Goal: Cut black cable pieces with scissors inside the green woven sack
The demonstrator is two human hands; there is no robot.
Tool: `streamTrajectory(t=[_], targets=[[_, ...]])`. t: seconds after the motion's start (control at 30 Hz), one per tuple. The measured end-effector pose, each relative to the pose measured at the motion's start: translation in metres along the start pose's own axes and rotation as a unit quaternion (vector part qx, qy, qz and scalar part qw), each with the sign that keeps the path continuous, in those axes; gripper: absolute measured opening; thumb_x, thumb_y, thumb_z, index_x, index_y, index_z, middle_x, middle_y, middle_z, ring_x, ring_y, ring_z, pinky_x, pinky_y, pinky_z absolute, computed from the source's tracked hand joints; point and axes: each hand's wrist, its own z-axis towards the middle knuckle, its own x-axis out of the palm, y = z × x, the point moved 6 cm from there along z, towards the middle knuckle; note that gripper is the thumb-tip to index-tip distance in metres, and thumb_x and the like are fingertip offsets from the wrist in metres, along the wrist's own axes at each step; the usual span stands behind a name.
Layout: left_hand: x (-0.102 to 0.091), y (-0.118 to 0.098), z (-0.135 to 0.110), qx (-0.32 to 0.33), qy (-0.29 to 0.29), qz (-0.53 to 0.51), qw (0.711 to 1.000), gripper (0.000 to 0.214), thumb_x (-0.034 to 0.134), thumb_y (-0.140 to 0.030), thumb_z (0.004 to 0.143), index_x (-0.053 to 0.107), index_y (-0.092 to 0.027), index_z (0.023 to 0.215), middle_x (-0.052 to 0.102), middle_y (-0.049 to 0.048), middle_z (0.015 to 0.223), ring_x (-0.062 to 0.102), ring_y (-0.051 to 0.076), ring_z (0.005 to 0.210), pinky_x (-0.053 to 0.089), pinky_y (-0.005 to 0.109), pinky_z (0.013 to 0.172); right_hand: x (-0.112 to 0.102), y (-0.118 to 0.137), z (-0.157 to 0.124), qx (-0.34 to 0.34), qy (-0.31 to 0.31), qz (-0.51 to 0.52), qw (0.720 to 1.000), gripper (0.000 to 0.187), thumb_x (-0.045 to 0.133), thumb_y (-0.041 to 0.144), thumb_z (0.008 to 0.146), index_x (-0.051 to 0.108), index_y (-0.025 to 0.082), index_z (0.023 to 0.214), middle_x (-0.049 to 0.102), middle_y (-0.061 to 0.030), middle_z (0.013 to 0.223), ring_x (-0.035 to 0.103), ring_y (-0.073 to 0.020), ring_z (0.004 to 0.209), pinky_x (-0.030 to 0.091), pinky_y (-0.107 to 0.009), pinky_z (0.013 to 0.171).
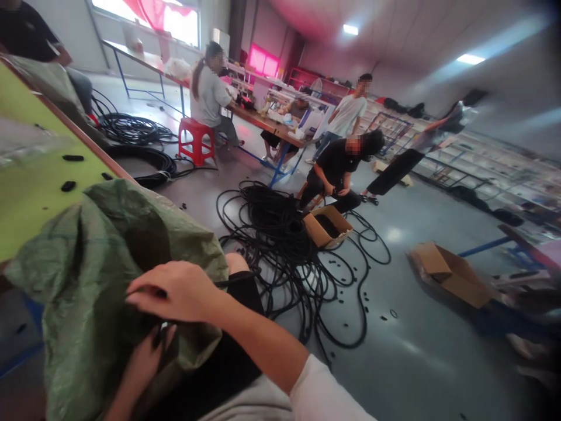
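A green woven sack [83, 292] hangs over the edge of the yellow-green table and spreads across my lap, its mouth gaping. My right hand [175, 292] is above the sack, fingers curled toward the thumb; a dark gap shows between them, and I cannot make out what they hold. Lower down, my left hand [149, 354] is blurred and partly inside the sack's folds. It is closed around a small dark thing with a shiny spot, whose kind does not show.
Small black parts [72, 158] lie on the table [26, 216]. A large tangle of black hose [280, 234] covers the floor ahead, beside an open cardboard box [322, 231] and a seated co-worker [335, 175]. Another cardboard box [460, 278] stands right. A red stool [196, 140] holds another person.
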Motion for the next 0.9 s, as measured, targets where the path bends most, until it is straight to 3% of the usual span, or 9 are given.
streamTrajectory(t=[0.07,0.13,0.2,0.27,0.37,0.5,0.73,0.9], targets=[[0.003,0.004,-0.001,-0.001,0.023,-0.048,0.999,0.050,0.044,-0.059,0.077,0.066,-0.019,0.099,0.073,0.0088,0.100,0.067,0.028,0.101,0.053,0.029,0.082,0.007,-0.049,-0.010,0.087,-0.043,-0.097,0.991,0.025,0.054,0.039,0.092,0.060,0.023,0.111,0.064,-0.0004,0.110,0.056,-0.0146,0.108,0.037,-0.027,0.100],[0.006,0.008,-0.001,-0.009,0.029,-0.083,0.996,0.052,0.046,-0.059,0.076,0.065,-0.018,0.102,0.073,0.0094,0.102,0.065,0.029,0.104,0.051,0.031,0.086,0.018,-0.098,-0.032,0.204,-0.084,-0.157,0.963,0.034,0.055,0.041,0.091,0.056,0.021,0.119,0.062,-0.0054,0.116,0.054,-0.0196,0.110,0.039,-0.033,0.098],[0.007,0.010,-0.002,-0.018,0.028,-0.091,0.995,0.052,0.048,-0.060,0.075,0.065,-0.019,0.102,0.073,0.0091,0.102,0.065,0.030,0.105,0.051,0.032,0.088,0.036,-0.133,-0.054,0.274,-0.062,-0.181,0.943,0.038,0.052,0.045,0.091,0.056,0.019,0.118,0.064,-0.0083,0.111,0.057,-0.0217,0.105,0.042,-0.035,0.092],[0.008,0.008,-0.002,-0.023,0.035,-0.092,0.995,0.050,0.047,-0.061,0.077,0.065,-0.020,0.098,0.073,0.0083,0.100,0.065,0.030,0.105,0.051,0.032,0.089,0.054,-0.150,-0.068,0.287,-0.011,-0.191,0.938,0.036,0.049,0.048,0.092,0.060,0.020,0.111,0.067,-0.0071,0.102,0.061,-0.0216,0.098,0.043,-0.035,0.088],[0.008,0.002,-0.003,-0.019,0.046,-0.098,0.994,0.050,0.045,-0.062,0.078,0.066,-0.021,0.095,0.073,0.0074,0.100,0.064,0.029,0.106,0.051,0.032,0.089,0.070,-0.153,-0.076,0.250,0.028,-0.186,0.950,0.036,0.045,0.053,0.092,0.063,0.025,0.107,0.070,-0.0018,0.097,0.064,-0.0188,0.091,0.045,-0.030,0.080],[0.007,-0.002,-0.002,-0.022,0.052,-0.113,0.992,0.049,0.044,-0.062,0.076,0.067,-0.023,0.096,0.074,0.0049,0.101,0.064,0.029,0.107,0.053,0.031,0.088,0.077,-0.152,-0.078,0.225,0.034,-0.187,0.956,0.037,0.051,0.057,0.087,0.063,0.029,0.107,0.070,0.0021,0.098,0.066,-0.0173,0.088,0.046,-0.026,0.071],[0.011,0.009,0.003,-0.025,0.031,-0.131,0.991,0.044,0.047,-0.060,0.074,0.067,-0.025,0.091,0.075,0.0044,0.096,0.064,0.031,0.106,0.053,0.036,0.089,0.083,-0.155,-0.082,0.221,0.027,-0.197,0.955,0.038,0.051,0.059,0.086,0.063,0.030,0.107,0.070,0.0029,0.098,0.066,-0.0179,0.088,0.049,-0.026,0.071],[0.010,0.005,0.002,-0.020,0.036,-0.133,0.990,0.045,0.045,-0.061,0.074,0.066,-0.024,0.089,0.074,0.0050,0.099,0.064,0.030,0.107,0.055,0.033,0.086,0.079,-0.157,-0.074,0.224,0.042,-0.182,0.957,0.036,0.055,0.054,0.086,0.062,0.029,0.110,0.069,-0.0003,0.102,0.065,-0.0204,0.093,0.050,-0.031,0.079]])
